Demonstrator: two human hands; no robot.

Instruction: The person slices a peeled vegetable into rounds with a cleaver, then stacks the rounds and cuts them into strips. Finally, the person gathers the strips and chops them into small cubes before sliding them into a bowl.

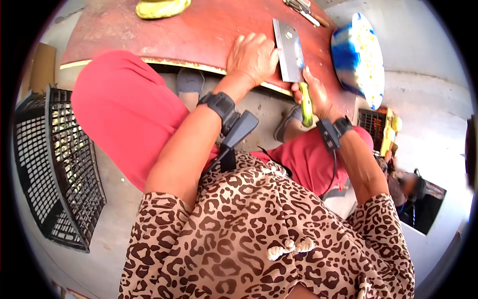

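Note:
My right hand [317, 94] is closed at the base of a cleaver [290, 50], where its wide metal blade meets a yellow-green handle [305, 107]. The blade points away from me over the red tabletop. Left of it, my left hand [253, 56] is bent palm down on the table near the edge, fingers curled, its thumb side close to the blade. Anything under those fingers is hidden. Small pale bits stick to the blade.
A blue-and-white basin [343, 57] heaped with pale pieces stands at the table's right. Knives [304, 11] lie at the far edge, a yellow bundle [162, 7] at far left. Black crates [74, 164] stand on the left floor. Another person [406, 187] is at right.

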